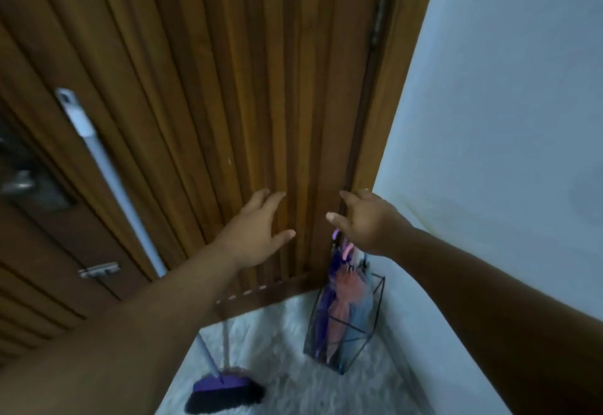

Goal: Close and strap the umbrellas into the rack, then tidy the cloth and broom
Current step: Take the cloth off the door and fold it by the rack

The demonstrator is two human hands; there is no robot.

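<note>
Hands (257,228) (365,222) spread, empty, before slatted door (228,72); broom (225,388) leans left of umbrella rack (368,326).

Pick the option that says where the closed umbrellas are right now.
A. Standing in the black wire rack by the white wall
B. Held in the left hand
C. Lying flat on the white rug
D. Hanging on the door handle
A: the folded umbrellas stand upright inside the black wire rack in the corner beside the white wall, while the left hand and right hand are both open above, holding nothing.
</note>
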